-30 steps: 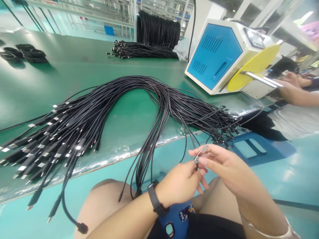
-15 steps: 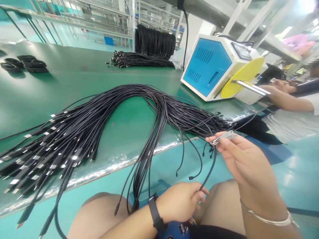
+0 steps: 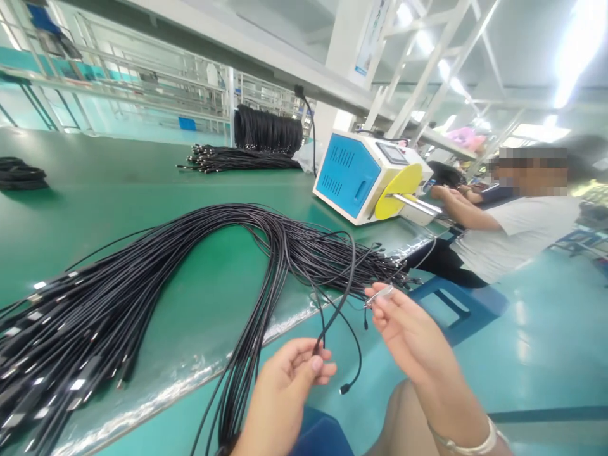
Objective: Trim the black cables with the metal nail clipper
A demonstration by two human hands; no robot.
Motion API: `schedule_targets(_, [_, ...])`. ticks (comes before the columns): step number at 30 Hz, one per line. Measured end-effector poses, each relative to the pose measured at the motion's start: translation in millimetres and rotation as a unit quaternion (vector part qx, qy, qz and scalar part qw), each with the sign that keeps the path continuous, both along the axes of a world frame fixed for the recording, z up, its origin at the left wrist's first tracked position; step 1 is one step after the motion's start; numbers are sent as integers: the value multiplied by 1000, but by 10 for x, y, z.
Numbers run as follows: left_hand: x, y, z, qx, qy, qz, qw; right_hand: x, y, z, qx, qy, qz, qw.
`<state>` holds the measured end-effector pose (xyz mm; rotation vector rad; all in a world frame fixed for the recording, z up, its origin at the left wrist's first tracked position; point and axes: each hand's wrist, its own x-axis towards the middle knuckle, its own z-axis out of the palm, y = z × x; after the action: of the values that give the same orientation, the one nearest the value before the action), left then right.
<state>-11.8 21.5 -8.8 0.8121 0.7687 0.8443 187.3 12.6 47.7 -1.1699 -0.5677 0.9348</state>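
Note:
My left hand [image 3: 287,380] pinches a single black cable [image 3: 346,285] between thumb and fingers, below the table's front edge. The cable loops up over the big bundle of black cables [image 3: 199,247] spread across the green table [image 3: 142,190]. My right hand [image 3: 403,329] is a little to the right and higher, its fingers closed on a small silver metal tool [image 3: 380,295] like a nail clipper. A loose cable end with a plug [image 3: 345,387] dangles between my hands.
A blue, white and yellow winding machine [image 3: 368,180] stands at the table's right end, where a seated person [image 3: 513,221] works. More cable bundles [image 3: 247,155] lie at the back and coils [image 3: 21,174] at far left. A blue stool [image 3: 456,304] stands nearby.
The view has tilted up. My left hand has raised its cable from my lap toward the table edge. My right hand with the tool has dropped slightly and sits closer to the left.

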Motion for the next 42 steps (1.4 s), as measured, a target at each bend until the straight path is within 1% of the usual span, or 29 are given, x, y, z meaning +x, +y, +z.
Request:
schedule_targets(4, [-79,-32,25,18,-5,49,999,-89,-19,-28,-5,38,48,998])
schedule_targets(6, [-87,-63,25,26,-13,55,998,-153,-43,-19,2,40,70,997])
schedule_targets(7, [-87,-79,28,29,-23,50,998,-187,-60,-13,6,38,78,996])
schedule_targets(9, [-82,-108,40,32,-45,18,998,-255,-101,-3,20,16,87,996])
schedule_targets(11, [-77,-129,54,34,-61,-19,997,-310,-143,-1,40,-30,91,995])
schedule_targets(13, [-75,-140,65,43,-69,-34,996,-343,-179,-6,52,-75,109,990])
schedule_targets(17, [-81,-144,74,62,-73,-24,995,-351,-236,-23,59,-97,167,979])
schedule_targets(20, [-88,-154,78,70,-72,-11,995,-346,-273,-17,70,-107,179,975])
schedule_targets(23, [-92,-178,77,82,-66,-22,994,-356,-306,25,76,-145,201,966])
schedule_targets(25, [-91,-194,80,91,-58,-26,994,-368,-324,68,84,-203,196,955])
schedule_targets(27, [-90,-206,98,99,-52,-19,994,-386,-339,111,102,-268,158,945])
schedule_targets(29, [-93,-214,132,111,-50,-10,992,-418,-356,141,127,-306,118,936])
schedule_targets(31, [-101,-219,174,129,-55,-10,990,-467,-378,151,140,-281,128,941])
schedule_targets(34, [-118,-228,225,151,-59,-25,987,-556,-419,133,111,-146,188,965])
schedule_targets(36, [-126,-235,244,158,-51,-37,985,-604,-445,109,95,-74,193,974])
schedule_targets(38, [-129,-239,254,165,-39,-44,985,-633,-466,90,94,-57,171,979])
schedule_targets(42, [-127,-234,268,188,-20,-49,981,-658,-483,103,75,-89,138,984])
